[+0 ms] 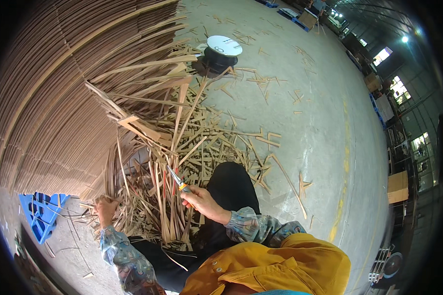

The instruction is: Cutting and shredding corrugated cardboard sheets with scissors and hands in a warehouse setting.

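Observation:
My right hand (202,200) is closed round the grey-and-orange handle of a knife (173,175). Its pointed metal blade is directed up and left, over a tangle of cut cardboard strips (165,206). At the lower corner of a tall stack of cardboard sheets (49,123), my left hand (106,209) has its fingers curled in, close to the strips. What those fingers grip is too small to make out. Long, narrow offcuts (147,130) stick out from the stack's right side, some bent and partly torn away.
A heap of cardboard scraps (197,142) spreads right of the stack. Beyond it stands a dark round stool (220,56) with a white top. A blue pallet (43,214) shows beneath the stack. Loose scraps and a yellow line (340,206) mark the grey floor.

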